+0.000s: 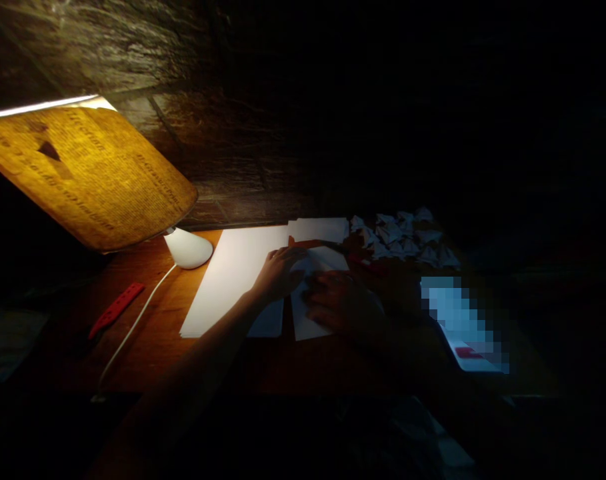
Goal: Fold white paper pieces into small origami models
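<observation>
Head: sheet [301, 319] under right hand [345, 303] (lamp [103, 180] leftward).

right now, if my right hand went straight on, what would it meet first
Likely the left hand, which lies just ahead of the right hand, though depth is hard to judge in this dim light.

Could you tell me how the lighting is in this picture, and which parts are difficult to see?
Head view: the lampshade glows yellow and the white sheets near the left hand look bright; head view: the right hand sits in deep shadow; head view: the folded papers look dim and soft; head view: blocky pixels cover much of the glowing device.
</observation>
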{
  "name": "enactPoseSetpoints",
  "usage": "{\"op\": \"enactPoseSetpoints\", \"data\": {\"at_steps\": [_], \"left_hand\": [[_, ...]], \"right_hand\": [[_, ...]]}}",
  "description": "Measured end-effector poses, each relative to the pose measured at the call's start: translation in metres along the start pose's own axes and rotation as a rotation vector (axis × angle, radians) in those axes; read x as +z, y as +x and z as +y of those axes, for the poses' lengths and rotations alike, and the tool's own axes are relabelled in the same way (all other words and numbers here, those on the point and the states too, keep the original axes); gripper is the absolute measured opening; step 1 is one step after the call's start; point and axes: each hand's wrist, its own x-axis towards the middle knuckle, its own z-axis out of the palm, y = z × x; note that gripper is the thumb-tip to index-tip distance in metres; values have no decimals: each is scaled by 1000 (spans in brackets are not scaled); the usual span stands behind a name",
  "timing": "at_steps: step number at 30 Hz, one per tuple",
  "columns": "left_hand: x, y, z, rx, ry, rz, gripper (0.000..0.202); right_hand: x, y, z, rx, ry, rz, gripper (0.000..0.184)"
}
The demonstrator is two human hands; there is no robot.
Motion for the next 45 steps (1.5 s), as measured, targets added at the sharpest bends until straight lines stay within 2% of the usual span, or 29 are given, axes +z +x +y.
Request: {"op": "enactPoseSetpoints", "data": {"at_steps": [17,28,33,38,45], "left_hand": [[1,0,1,-30,-15,11,46],[2,1,-1,-4,5,14,37],[3,0,-1,-8,3,9,37],[4,0,-1,-7,10,15,37],[2,0,0,3,8,5,39]], "right_hand": [[1,0,0,-9,2,12,31],[2,-1,1,-35,4,27,30],[6,-2,1,-25,-21,94,41],[5,0,2,-38,-11,68,32],[1,0,1,-25,1,48,30]]}}
